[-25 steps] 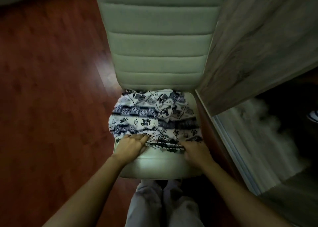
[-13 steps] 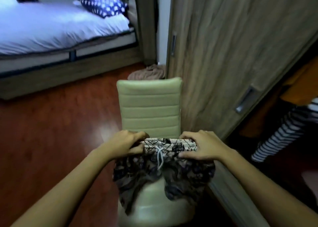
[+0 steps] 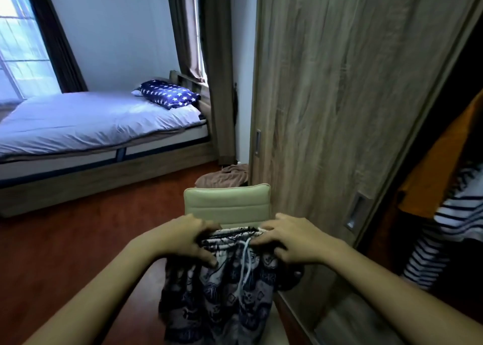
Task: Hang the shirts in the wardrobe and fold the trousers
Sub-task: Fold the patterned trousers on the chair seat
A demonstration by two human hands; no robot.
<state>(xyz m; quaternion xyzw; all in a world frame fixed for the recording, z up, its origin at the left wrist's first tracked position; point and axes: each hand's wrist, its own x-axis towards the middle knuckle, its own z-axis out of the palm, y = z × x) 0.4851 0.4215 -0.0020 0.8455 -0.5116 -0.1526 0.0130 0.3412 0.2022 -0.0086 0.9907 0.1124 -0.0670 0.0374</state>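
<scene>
Patterned blue-and-white trousers point(image 3: 222, 300) with a white drawstring hang in front of me, held up by the waistband. My left hand point(image 3: 183, 240) grips the waistband's left side and my right hand point(image 3: 290, 237) grips its right side. The legs drop down over the seat of a pale green chair point(image 3: 227, 203). On the right, the wardrobe point(image 3: 339, 109) stands with its wooden sliding door partly open. Inside it hang an orange shirt point(image 3: 444, 161) and a striped shirt point(image 3: 449, 229).
A bed point(image 3: 86, 125) with a star-patterned pillow point(image 3: 170, 97) stands at the back left under a window. A brown cloth heap point(image 3: 224, 176) lies on the red-brown floor behind the chair. Curtains hang beside the wardrobe.
Both hands have taken the trousers by the waistband and lifted them off the chair seat. My view has risen from the seat to the room, and the trousers hang a little higher.
</scene>
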